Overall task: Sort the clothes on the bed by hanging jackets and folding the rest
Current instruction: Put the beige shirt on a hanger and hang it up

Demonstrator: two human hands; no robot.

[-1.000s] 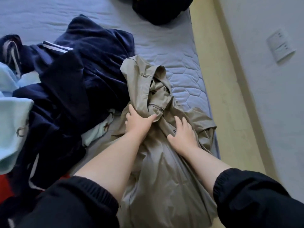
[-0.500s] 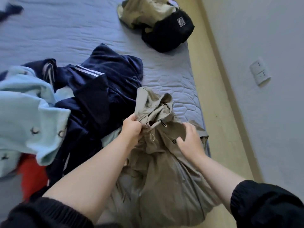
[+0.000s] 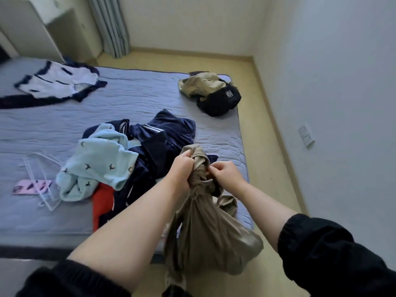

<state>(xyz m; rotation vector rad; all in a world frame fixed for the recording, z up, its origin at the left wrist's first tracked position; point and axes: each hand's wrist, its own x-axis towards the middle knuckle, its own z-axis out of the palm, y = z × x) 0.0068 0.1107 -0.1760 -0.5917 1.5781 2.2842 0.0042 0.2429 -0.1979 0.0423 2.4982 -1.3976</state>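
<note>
A khaki jacket [image 3: 205,232] hangs bunched in front of me, lifted off the bed [image 3: 150,99]. My left hand [image 3: 182,170] grips its upper folds in a fist. My right hand [image 3: 227,174] pinches the fabric just beside it. Behind my hands lies a heap: a dark blue velvet garment [image 3: 162,142], a light blue top with small prints [image 3: 100,161] and something red [image 3: 104,200]. White wire hangers [image 3: 40,181] lie on the bed at the left.
A white and navy garment [image 3: 62,82] is spread at the bed's far left. A tan garment [image 3: 201,82] and a black one [image 3: 220,101] sit at the far right corner. A pink patterned item [image 3: 27,186] lies under the hangers. Yellow floor runs along the right wall.
Both hands have raised the khaki jacket off the mattress and closed tighter on its top. The view has pulled back and up, showing the whole bed.
</note>
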